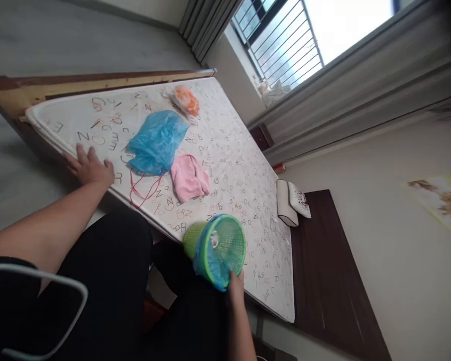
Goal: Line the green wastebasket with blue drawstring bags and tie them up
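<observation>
My left hand [92, 168] rests on the edge of the letter-printed mattress [229, 155], fingers spread, holding nothing. The rim of a green mesh basket [236, 240] is gripped by my right hand [236, 288]. A blue plastic liner [215, 263] hangs partly over the rim and inside, where a small whitish item shows. Between my hands lie a blue plastic bag [158, 142] with red drawstrings [145, 193] and a folded pink cloth [190, 178]. Behind them sits an orange and clear plastic bundle [187, 100].
A wooden bed frame [97, 82] borders the mattress on the far left. Pillows [293, 203] lie by the dark headboard [330, 265] at the right. Grey curtains [346, 85] and a barred window [285, 45] are behind. My legs are below the mattress edge.
</observation>
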{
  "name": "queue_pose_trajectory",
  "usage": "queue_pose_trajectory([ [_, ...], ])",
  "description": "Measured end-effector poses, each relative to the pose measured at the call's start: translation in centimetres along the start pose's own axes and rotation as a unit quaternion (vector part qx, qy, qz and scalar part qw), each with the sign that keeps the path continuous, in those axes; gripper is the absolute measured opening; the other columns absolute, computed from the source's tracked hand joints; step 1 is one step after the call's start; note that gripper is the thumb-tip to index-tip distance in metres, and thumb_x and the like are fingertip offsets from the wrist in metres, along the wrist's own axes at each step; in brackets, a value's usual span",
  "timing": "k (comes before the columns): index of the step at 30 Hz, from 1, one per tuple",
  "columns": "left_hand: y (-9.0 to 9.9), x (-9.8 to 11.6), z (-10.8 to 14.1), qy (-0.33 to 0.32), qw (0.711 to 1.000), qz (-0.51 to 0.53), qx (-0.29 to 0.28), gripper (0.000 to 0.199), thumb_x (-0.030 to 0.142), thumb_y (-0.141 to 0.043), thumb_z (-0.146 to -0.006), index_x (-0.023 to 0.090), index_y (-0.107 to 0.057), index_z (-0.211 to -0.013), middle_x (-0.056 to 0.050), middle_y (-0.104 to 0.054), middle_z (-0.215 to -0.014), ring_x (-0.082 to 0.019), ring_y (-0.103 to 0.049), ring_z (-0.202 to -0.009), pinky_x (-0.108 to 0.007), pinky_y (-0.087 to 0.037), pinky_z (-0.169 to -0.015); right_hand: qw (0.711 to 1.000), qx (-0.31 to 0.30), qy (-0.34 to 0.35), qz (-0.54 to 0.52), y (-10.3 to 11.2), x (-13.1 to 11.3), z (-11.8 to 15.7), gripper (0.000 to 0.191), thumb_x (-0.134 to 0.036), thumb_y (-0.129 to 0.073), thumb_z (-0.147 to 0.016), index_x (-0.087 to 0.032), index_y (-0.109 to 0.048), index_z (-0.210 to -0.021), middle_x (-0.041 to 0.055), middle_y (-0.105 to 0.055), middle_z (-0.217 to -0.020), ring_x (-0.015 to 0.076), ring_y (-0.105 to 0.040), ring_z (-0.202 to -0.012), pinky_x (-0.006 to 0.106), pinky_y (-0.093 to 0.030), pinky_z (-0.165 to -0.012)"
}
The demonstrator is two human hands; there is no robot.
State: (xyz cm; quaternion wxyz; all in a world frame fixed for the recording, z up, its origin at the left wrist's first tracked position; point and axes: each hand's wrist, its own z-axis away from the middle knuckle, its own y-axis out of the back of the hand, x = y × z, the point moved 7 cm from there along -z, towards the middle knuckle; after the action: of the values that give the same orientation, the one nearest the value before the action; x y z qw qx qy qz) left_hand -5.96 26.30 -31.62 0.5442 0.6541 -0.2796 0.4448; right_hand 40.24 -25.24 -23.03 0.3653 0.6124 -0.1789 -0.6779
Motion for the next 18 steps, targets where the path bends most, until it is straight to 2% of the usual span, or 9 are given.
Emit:
queue_pose_trajectory([
  [3,1.5,-0.8,0.5,-0.026,0.994,-0.089,-0.055,0.073,0.033,-0.065,-0.087,0.004,-0.041,-0.149,-0.021,-0.016,-0.168,-0.044,-0.001,-0.153,-0.077,0.005,-0.111,0.997,0.027,-0.033,-0.064,-1.4,1.8,1.8,0.045,-0.034,-0.052,-0.070,-0.022,-0.058,-0.114,0.0066,-0.074,-0.095,0.0273,-0.073,-0.084,0.037,-0.059,-0.073],
  [6,3.9,-1.7,1.3,-0.004,0.988,-0.145,-0.046,0.076,0.045,-0.063,-0.084,0.009,-0.045,-0.149,-0.021,-0.017,-0.168,-0.045,-0.008,-0.153,-0.075,-0.011,-0.114,0.991,0.048,-0.023,-0.122,-2.9,2.1,3.5,0.042,-0.033,-0.050,-0.073,-0.022,-0.057,-0.113,0.0072,-0.074,-0.098,0.0263,-0.072,-0.088,0.036,-0.059,-0.077],
  [8,5.1,-0.9,2.3,0.017,0.988,-0.148,-0.047,0.071,0.045,-0.058,-0.086,0.009,-0.049,-0.147,-0.024,-0.033,-0.162,-0.043,-0.027,-0.149,-0.066,-0.025,-0.115,0.984,0.041,-0.023,-0.173,-4.0,1.8,4.0,0.042,-0.032,-0.049,-0.073,-0.022,-0.055,-0.114,0.0067,-0.073,-0.099,0.0254,-0.072,-0.089,0.035,-0.059,-0.078],
  [10,5.1,1.3,4.5,0.030,0.984,-0.129,-0.117,0.062,0.042,-0.053,-0.087,0.010,-0.056,-0.140,-0.024,-0.057,-0.143,-0.040,-0.053,-0.132,-0.054,-0.041,-0.109,0.973,0.019,-0.030,-0.228,-4.8,1.1,4.3,0.045,-0.030,-0.049,-0.072,-0.022,-0.053,-0.116,0.0063,-0.073,-0.101,0.0245,-0.072,-0.090,0.035,-0.060,-0.078],
  [12,4.1,4.9,8.4,0.018,0.968,-0.097,-0.229,0.052,0.041,-0.053,-0.086,0.015,-0.064,-0.130,-0.016,-0.071,-0.122,-0.036,-0.067,-0.111,-0.047,-0.050,-0.099,0.963,-0.008,-0.035,-0.268,-5.6,0.3,4.5,0.048,-0.029,-0.049,-0.072,-0.021,-0.052,-0.119,0.0065,-0.073,-0.104,0.0237,-0.073,-0.090,0.035,-0.060,-0.077],
  [14,2.9,9.7,13.8,-0.052,0.943,-0.056,-0.324,0.044,0.044,-0.057,-0.083,0.020,-0.069,-0.118,-0.011,-0.075,-0.113,-0.034,-0.067,-0.110,-0.043,-0.050,-0.100,0.959,-0.023,-0.029,-0.280,-6.1,-0.6,5.0,0.049,-0.028,-0.049,-0.072,-0.021,-0.052,-0.121,0.0068,-0.074,-0.106,0.0234,-0.073,-0.090,0.034,-0.060,-0.077],
  [15,2.1,11.9,17.1,-0.089,0.919,-0.017,-0.383,0.040,0.045,-0.058,-0.082,0.021,-0.070,-0.111,-0.010,-0.075,-0.113,-0.033,-0.067,-0.112,-0.041,-0.048,-0.102,0.961,-0.027,-0.020,-0.275,-6.2,-1.0,5.3,0.050,-0.027,-0.049,-0.073,-0.021,-0.053,-0.122,0.0068,-0.074,-0.106,0.0233,-0.073,-0.091,0.034,-0.059,-0.077],
  [17,0.9,14.7,23.2,-0.126,0.885,0.005,-0.448,0.034,0.049,-0.066,-0.076,0.025,-0.072,-0.099,-0.006,-0.077,-0.103,-0.029,-0.071,-0.102,-0.035,-0.052,-0.094,0.964,-0.032,0.003,-0.263,-6.3,-1.8,6.0,0.049,-0.026,-0.049,-0.073,-0.021,-0.056,-0.122,0.0065,-0.074,-0.105,0.0234,-0.072,-0.093,0.033,-0.058,-0.078],
  [18,0.4,15.2,25.8,-0.110,0.876,0.011,-0.469,0.040,0.050,-0.070,-0.072,0.024,-0.070,-0.102,-0.007,-0.077,-0.101,-0.031,-0.072,-0.098,-0.036,-0.053,-0.091,0.965,-0.036,0.013,-0.259,-6.3,-2.1,6.3,0.050,-0.025,-0.050,-0.073,-0.021,-0.057,-0.122,0.0061,-0.074,-0.105,0.0235,-0.072,-0.093,0.033,-0.057,-0.078],
])
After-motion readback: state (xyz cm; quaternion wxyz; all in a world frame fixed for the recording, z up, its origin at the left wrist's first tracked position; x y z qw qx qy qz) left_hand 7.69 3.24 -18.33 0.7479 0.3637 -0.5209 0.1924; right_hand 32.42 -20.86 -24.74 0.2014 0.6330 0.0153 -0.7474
